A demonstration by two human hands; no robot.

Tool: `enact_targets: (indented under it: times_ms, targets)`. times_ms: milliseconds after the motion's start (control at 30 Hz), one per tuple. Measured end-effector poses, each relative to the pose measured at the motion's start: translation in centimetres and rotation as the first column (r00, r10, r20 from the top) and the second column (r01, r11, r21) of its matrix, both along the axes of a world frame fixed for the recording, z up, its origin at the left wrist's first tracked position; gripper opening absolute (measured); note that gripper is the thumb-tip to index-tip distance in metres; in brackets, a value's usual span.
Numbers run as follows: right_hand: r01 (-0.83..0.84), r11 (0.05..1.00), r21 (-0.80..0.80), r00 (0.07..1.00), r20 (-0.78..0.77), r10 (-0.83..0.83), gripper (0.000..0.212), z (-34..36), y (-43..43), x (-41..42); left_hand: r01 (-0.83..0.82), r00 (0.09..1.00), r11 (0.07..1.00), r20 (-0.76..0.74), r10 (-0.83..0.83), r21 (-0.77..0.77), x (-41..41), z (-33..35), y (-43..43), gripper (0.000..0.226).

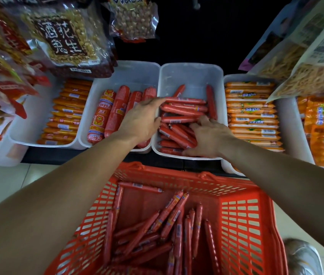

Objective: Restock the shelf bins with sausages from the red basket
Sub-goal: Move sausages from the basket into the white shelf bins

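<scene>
- Left hand (141, 121) first: what does it do?
- It comes in from 8 o'clock over the rim of the middle bin (190, 75). Its fingers are stretched flat on the top row of thin sausages (185, 108). It holds nothing; I think it only presses them in line.
- And the right hand (209, 135)?
- It is in the same bin, at about 5 o'clock, on the crooked sausages near the front. The fingers are bent down into the pile. If they grip one or only push, I cannot tell.
- Which step is this, then?
- I judge it is the tidying of what lies in the bin, so that more can fit. The part at 12 o'clock is bare.
- Where is the stock?
- In the red basket (246, 215) at 6 o'clock, just below the shelf. Many loose sausages (169, 221) lie there criss-cross.
- Next move?
- Probably a hand reaches to 6 o'clock, gathers a bundle pointing one way, and lays it behind the rows. It must avoid the thick sausages (115, 112) at 9 o'clock and the orange sausages (250, 114) at 3 o'clock.
</scene>
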State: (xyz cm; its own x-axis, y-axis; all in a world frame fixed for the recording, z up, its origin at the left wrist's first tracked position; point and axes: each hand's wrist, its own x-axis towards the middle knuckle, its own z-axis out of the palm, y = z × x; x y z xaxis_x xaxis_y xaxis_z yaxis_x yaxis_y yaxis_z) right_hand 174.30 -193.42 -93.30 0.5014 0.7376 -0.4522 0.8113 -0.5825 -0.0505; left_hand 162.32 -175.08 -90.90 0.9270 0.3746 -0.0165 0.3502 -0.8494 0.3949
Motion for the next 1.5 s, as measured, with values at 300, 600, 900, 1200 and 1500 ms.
enact_targets:
  times_ms: [300,600,900,1200,1500]
  targets:
    - [0.034,0.996,0.077,0.977,-0.212,-0.017,0.101,-1.1,2.6,-0.4,0.031,0.999,1.0,-0.018,-0.031,-0.003,-0.8,-0.1,1.0,0.048]
    - [-0.177,0.984,0.03,0.955,-0.235,0.179,0.089,-0.4,2.3,0.8,0.061,0.998,0.994,-0.014,-0.063,-0.085,-1.1,-0.5,2.4,0.044]
    - [0.02,0.963,0.268,0.942,-0.328,0.072,0.065,-1.9,0.8,-0.1,0.058,0.998,0.997,-0.018,-0.059,-0.055,-1.0,-0.8,2.2,0.04]
    - [0.158,0.952,0.264,0.971,-0.219,-0.1,0.047,2.0,0.8,0.8,0.034,0.993,0.999,-0.11,-0.038,-0.035,-1.9,2.7,0.8,0.041]
    - [0.174,0.884,0.435,0.968,-0.241,-0.072,0.034,11.4,-4.0,-7.2,-0.082,0.951,0.997,-0.3,0.079,0.004,-10.4,10.4,-3.9,0.032]
